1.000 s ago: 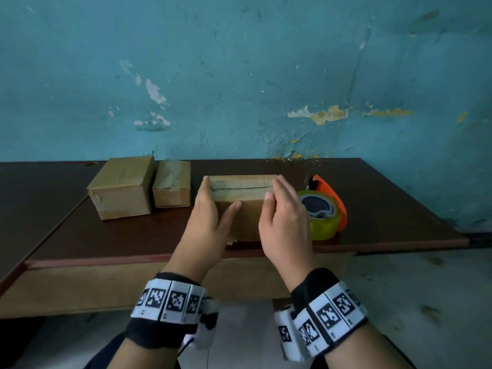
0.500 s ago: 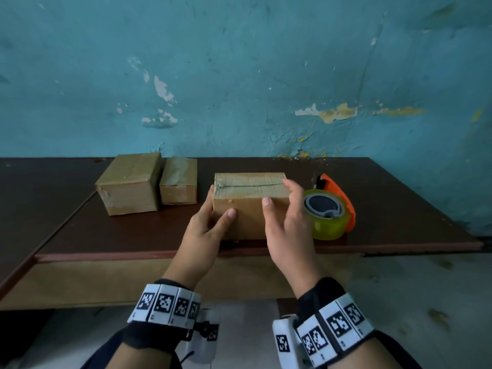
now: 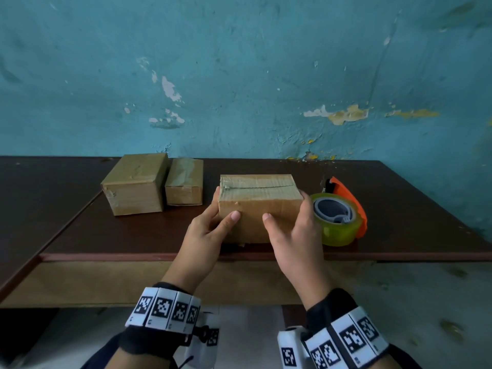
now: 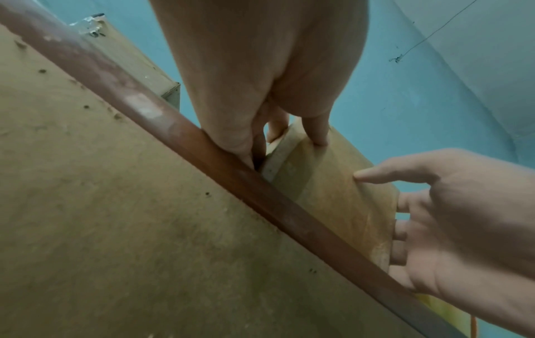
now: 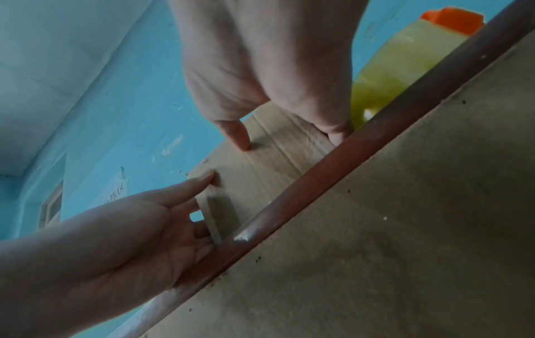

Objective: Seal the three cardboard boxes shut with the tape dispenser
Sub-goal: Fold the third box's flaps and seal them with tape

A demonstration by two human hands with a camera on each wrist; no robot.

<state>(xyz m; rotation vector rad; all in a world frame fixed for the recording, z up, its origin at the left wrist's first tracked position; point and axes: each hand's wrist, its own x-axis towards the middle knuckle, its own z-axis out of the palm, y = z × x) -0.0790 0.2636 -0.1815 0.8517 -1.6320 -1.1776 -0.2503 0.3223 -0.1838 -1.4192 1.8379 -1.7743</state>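
A cardboard box (image 3: 259,193) stands near the front edge of the dark table (image 3: 133,235); its top seam runs left to right under tape. My left hand (image 3: 213,222) grips its left end, thumb on the front face. My right hand (image 3: 295,227) grips its right end the same way. The wrist views show the box (image 4: 333,189) (image 5: 266,169) from below the table edge, with both thumbs on its front. The tape dispenser (image 3: 338,225), a yellowish roll in an orange holder, lies just right of the box. Two more boxes, a large one (image 3: 135,185) and a small one (image 3: 184,182), stand side by side at back left.
A peeling teal wall (image 3: 239,75) closes off the back of the table. A second dark tabletop (image 3: 32,187) adjoins on the left. The table's reddish front rim (image 4: 231,176) runs right below my hands.
Both hands have slid from the box's top edge down and outward to its two ends. The box, the dispenser and the other boxes have stayed in place.
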